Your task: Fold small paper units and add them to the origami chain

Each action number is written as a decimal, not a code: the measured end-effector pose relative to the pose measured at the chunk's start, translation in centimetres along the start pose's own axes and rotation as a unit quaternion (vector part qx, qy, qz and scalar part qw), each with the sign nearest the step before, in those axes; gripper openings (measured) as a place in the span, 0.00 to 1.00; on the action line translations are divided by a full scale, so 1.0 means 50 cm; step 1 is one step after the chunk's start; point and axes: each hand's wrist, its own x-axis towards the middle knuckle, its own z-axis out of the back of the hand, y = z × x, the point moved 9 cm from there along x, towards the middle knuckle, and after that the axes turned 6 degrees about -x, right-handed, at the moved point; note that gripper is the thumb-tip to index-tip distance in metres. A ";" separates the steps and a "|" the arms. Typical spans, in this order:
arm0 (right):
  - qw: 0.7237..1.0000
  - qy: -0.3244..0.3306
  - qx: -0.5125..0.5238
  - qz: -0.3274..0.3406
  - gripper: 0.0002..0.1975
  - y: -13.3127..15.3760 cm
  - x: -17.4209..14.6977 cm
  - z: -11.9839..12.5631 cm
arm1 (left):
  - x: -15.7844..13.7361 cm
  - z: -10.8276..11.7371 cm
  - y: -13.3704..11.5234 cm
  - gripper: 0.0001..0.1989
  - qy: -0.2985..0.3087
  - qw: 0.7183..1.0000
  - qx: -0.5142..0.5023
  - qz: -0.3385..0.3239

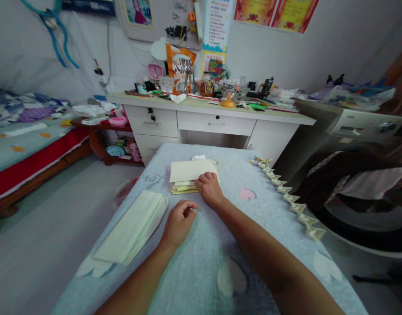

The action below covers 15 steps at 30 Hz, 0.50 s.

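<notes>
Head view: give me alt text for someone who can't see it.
A person's right hand rests on a stack of pale yellow paper sheets on a light blue cloth-covered table, while the left hand lies loosely curled on the cloth nearer the camera. A larger folded bundle of pale paper lies to the left, and a row of folded paper pieces lines the right edge.

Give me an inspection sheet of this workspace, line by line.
Surface: table under a pale blue cloth with faint prints.
Job's things: paper stack at the far middle; folded pale sheets on the left; row of folded paper pieces along the right edge.
Clutter: desk behind, crowded with a snack bag, bottles and small items.
Hands: right hand rests on the paper stack; left hand loosely closed on the cloth.
Cables: cords hang on the wall.
Surroundings: bed at left, washing machine at right.
</notes>
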 end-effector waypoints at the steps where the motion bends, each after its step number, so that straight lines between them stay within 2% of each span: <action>1: 1.000 0.001 -0.004 0.004 0.11 0.001 0.000 0.000 | 0.000 -0.001 -0.001 0.07 0.002 1.000 0.000 -0.001; 8: 1.000 0.001 -0.003 0.009 0.12 0.005 0.003 0.004 | -0.001 -0.001 -0.007 0.07 0.004 1.000 -0.006 -0.003; 15: 0.999 -0.003 -0.002 -0.038 0.11 -0.004 0.005 0.010 | -0.001 -0.001 -0.004 0.07 0.002 1.000 -0.017 0.004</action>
